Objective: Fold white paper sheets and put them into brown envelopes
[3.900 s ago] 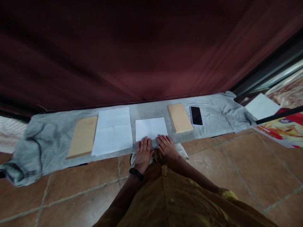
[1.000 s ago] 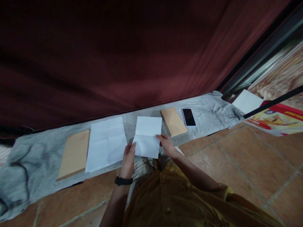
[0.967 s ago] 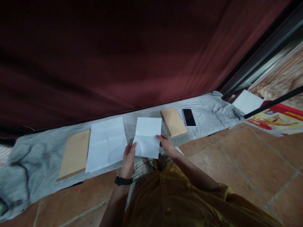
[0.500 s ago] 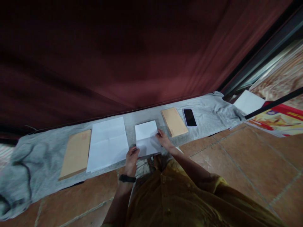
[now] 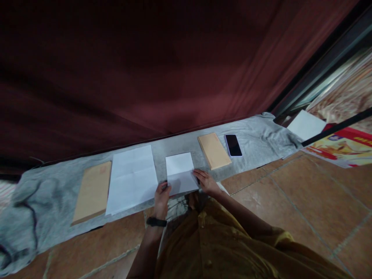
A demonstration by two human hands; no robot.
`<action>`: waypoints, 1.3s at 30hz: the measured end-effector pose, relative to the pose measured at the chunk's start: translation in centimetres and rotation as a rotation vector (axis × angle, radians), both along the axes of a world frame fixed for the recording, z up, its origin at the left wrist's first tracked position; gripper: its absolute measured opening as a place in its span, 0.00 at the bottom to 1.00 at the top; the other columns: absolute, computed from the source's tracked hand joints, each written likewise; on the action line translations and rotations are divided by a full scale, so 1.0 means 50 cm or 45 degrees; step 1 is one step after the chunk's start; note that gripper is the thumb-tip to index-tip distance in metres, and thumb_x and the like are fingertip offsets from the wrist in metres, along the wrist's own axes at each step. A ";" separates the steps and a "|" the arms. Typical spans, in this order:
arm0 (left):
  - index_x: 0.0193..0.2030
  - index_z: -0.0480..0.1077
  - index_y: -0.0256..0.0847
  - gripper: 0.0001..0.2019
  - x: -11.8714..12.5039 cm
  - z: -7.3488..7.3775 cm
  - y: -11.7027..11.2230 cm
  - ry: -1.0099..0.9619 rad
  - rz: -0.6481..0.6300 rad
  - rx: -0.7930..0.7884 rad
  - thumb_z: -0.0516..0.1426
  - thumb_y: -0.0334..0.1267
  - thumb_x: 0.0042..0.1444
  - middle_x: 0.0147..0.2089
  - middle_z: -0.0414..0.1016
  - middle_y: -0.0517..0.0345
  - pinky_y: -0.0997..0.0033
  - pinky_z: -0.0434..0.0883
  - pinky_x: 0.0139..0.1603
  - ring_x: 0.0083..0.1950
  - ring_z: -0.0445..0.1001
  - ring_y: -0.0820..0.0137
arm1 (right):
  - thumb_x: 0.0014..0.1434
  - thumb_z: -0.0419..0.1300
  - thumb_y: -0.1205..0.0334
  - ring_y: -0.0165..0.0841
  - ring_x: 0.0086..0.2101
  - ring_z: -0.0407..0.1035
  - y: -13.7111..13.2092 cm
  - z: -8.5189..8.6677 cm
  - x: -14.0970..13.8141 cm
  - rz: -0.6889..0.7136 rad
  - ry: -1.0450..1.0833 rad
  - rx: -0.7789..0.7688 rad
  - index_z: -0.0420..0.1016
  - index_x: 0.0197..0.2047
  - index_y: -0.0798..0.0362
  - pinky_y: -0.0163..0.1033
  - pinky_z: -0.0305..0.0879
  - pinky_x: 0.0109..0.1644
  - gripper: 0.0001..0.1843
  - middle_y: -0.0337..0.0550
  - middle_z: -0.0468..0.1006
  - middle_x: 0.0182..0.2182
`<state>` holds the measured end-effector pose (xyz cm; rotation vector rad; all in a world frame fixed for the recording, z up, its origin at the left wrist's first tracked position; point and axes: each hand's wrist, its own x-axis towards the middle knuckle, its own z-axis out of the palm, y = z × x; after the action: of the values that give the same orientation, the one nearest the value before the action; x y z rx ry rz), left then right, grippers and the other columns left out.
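A creased white sheet of paper (image 5: pixel 180 172) lies in front of me, its near part tilted up along a crosswise fold. My left hand (image 5: pixel 162 195), with a dark band on the wrist, pinches its lower left edge. At the right edge is my right hand (image 5: pixel 207 183), closed on the sheet with its fingers over the border; its thumb is hard to make out. Left of the sheet are larger white papers (image 5: pixel 132 180) with fold creases. Right of it lies a small stack of tan envelopes (image 5: pixel 214 150).
Everything lies on a long grey cloth (image 5: pixel 252 133) before a dark red curtain (image 5: pixel 174 77). A tan envelope stack (image 5: pixel 93 192) is at the left, a phone (image 5: pixel 233 145) at the right. Beyond are a white sheet (image 5: pixel 306 124) and a colourful printed box (image 5: pixel 345 145). Tiled floor (image 5: pixel 290 201) runs below.
My right hand has slid down the sheet's right edge toward me and turned more palm-down. The sheet has come slightly nearer to me. My left hand keeps its grip.
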<state>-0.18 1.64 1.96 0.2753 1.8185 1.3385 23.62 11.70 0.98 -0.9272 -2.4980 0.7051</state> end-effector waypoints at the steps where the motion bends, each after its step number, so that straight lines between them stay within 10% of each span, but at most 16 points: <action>1: 0.40 0.73 0.40 0.20 -0.001 0.001 -0.001 -0.009 -0.009 -0.003 0.67 0.42 0.38 0.31 0.76 0.61 0.67 0.73 0.36 0.34 0.76 0.68 | 0.59 0.53 0.76 0.43 0.64 0.62 0.001 0.001 0.000 0.004 -0.004 0.013 0.64 0.68 0.56 0.53 0.60 0.68 0.33 0.54 0.68 0.65; 14: 0.43 0.71 0.40 0.19 0.001 0.010 -0.012 -0.025 -0.107 -0.021 0.67 0.43 0.44 0.35 0.78 0.57 0.64 0.76 0.33 0.35 0.79 0.65 | 0.58 0.58 0.70 0.43 0.65 0.60 0.002 0.006 0.015 0.136 -0.031 0.131 0.60 0.71 0.56 0.54 0.57 0.70 0.37 0.53 0.66 0.67; 22: 0.47 0.73 0.42 0.14 0.001 0.038 -0.032 0.451 -0.235 -0.037 0.62 0.41 0.53 0.41 0.78 0.53 0.55 0.76 0.49 0.46 0.78 0.59 | 0.62 0.54 0.72 0.42 0.65 0.60 0.000 -0.010 0.007 0.074 -0.136 0.195 0.67 0.67 0.55 0.52 0.58 0.70 0.30 0.50 0.66 0.67; 30: 0.66 0.64 0.39 0.22 0.052 0.049 0.031 1.564 -1.141 0.271 0.48 0.42 0.69 0.70 0.65 0.46 0.52 0.61 0.73 0.72 0.61 0.60 | 0.61 0.53 0.73 0.41 0.66 0.59 -0.002 -0.008 0.004 0.082 -0.146 0.222 0.65 0.68 0.55 0.52 0.55 0.71 0.32 0.50 0.65 0.67; 39: 0.67 0.65 0.45 0.24 0.061 0.026 0.058 1.399 -1.322 0.282 0.51 0.47 0.67 0.71 0.64 0.47 0.49 0.57 0.73 0.73 0.60 0.58 | 0.59 0.55 0.75 0.40 0.66 0.60 -0.003 -0.015 0.003 0.060 -0.101 0.223 0.66 0.68 0.53 0.53 0.57 0.70 0.34 0.50 0.66 0.67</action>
<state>2.90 4.53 3.25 2.0549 1.7713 0.5826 23.77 11.54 0.25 -0.8507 -2.6094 0.4627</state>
